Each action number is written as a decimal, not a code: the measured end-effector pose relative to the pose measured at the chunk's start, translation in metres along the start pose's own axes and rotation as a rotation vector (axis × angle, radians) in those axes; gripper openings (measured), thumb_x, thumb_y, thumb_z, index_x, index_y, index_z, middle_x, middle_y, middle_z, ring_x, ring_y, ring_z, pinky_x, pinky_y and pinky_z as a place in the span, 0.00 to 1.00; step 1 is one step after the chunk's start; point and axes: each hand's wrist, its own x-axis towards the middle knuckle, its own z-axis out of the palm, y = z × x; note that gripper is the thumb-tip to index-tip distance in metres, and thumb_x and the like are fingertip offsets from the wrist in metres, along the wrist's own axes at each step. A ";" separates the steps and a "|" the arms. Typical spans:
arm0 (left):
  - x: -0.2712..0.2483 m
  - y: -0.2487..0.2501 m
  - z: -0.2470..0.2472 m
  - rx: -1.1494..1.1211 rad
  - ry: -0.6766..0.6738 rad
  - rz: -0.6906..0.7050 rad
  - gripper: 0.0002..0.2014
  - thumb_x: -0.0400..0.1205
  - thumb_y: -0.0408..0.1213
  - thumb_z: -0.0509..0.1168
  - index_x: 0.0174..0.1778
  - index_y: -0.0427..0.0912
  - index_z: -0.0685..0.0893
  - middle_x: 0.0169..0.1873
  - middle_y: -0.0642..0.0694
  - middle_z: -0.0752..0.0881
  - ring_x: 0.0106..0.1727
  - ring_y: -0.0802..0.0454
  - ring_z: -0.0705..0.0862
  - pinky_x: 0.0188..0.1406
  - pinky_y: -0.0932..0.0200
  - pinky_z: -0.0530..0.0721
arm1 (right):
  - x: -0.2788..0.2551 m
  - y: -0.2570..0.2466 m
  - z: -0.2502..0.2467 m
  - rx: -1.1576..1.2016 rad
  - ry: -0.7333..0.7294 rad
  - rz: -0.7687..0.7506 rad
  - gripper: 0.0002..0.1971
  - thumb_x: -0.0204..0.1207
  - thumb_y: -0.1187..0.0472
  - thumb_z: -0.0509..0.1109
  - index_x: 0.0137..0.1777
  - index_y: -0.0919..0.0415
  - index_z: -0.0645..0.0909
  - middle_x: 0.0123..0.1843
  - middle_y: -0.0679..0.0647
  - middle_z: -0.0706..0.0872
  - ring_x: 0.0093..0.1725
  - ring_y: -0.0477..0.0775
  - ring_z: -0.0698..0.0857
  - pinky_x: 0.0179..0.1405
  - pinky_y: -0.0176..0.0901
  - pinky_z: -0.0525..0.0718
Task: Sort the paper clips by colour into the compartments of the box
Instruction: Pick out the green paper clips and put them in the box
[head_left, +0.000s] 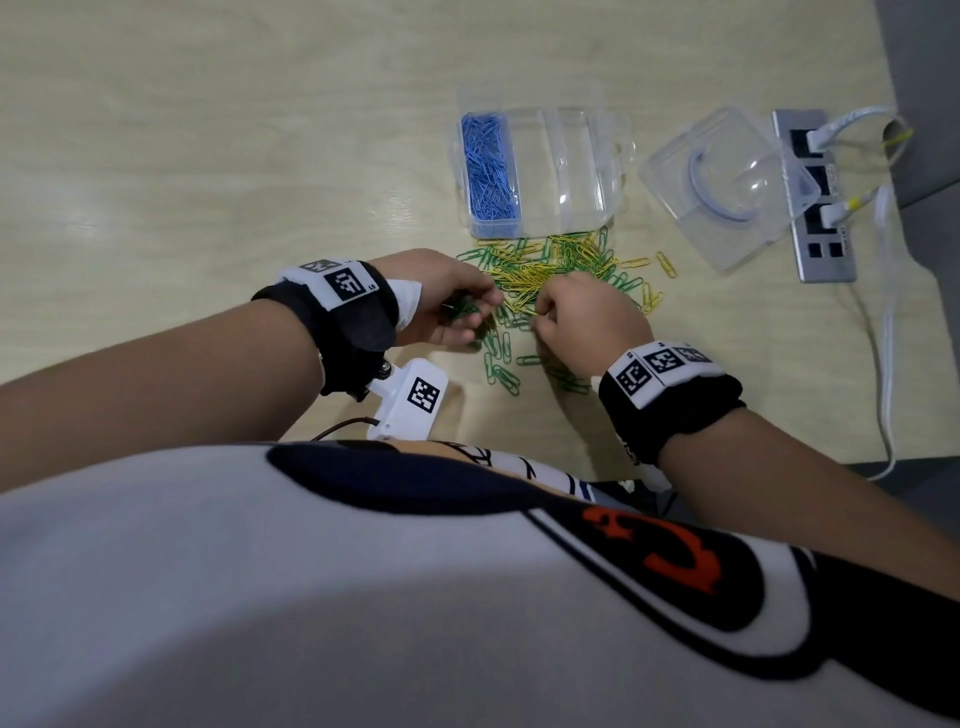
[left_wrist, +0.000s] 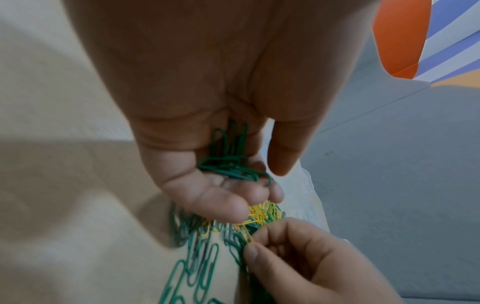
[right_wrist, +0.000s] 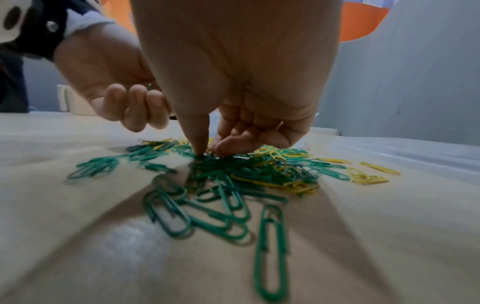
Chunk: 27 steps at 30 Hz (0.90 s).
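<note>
I am cupping a small bundle of green clips (left_wrist: 231, 164) in my left hand (head_left: 447, 301), fingers curled loosely around them so none slip out. My right hand (head_left: 587, 322) is reaching down into the mixed pile (head_left: 561, 275), thumb and forefinger (right_wrist: 200, 133) drawn narrow at the tabletop (head_left: 208, 156) over a green clip; whether they are already pinching it I cannot tell, since the tips are buried in the tangle.

To do this pick well, I am judging that I should take one green clip at its free loop and lift it slowly, because the wires are interlocked and a yellow one may ride up with it. I am keeping the left palm just beside the pile so the transfer is short. Once the palm is full, it should go to one of the two vacant compartments, not the blue one.

The pile is lying near the middle of the tabletop, touching the near wall of the clear box (head_left: 571, 171). It is showing green and yellow clips only, thin coated wire, yellow thickest toward the box and green spreading toward me. The blue clips (head_left: 488, 166) are filling the left compartment. The clear lid (head_left: 727, 187) is lying to the right of the box.
</note>
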 end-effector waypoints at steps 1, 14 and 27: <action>0.000 0.000 0.000 0.005 0.005 0.001 0.12 0.86 0.40 0.59 0.39 0.41 0.83 0.28 0.50 0.77 0.24 0.59 0.75 0.27 0.67 0.84 | 0.001 0.001 -0.001 0.006 0.013 0.010 0.06 0.80 0.55 0.64 0.48 0.53 0.82 0.51 0.51 0.83 0.47 0.55 0.81 0.50 0.51 0.81; 0.005 -0.010 -0.008 -0.064 0.012 -0.041 0.25 0.87 0.54 0.52 0.41 0.36 0.84 0.28 0.46 0.82 0.29 0.54 0.81 0.53 0.51 0.85 | -0.005 -0.008 0.004 -0.005 -0.049 0.014 0.25 0.73 0.41 0.71 0.61 0.59 0.78 0.58 0.55 0.78 0.55 0.57 0.81 0.52 0.50 0.82; 0.004 -0.016 -0.011 -0.053 0.028 -0.054 0.30 0.86 0.56 0.50 0.46 0.32 0.85 0.35 0.39 0.86 0.34 0.48 0.87 0.47 0.52 0.88 | 0.005 0.001 -0.014 -0.011 -0.034 0.034 0.05 0.76 0.56 0.67 0.45 0.56 0.83 0.40 0.51 0.85 0.42 0.55 0.83 0.38 0.45 0.82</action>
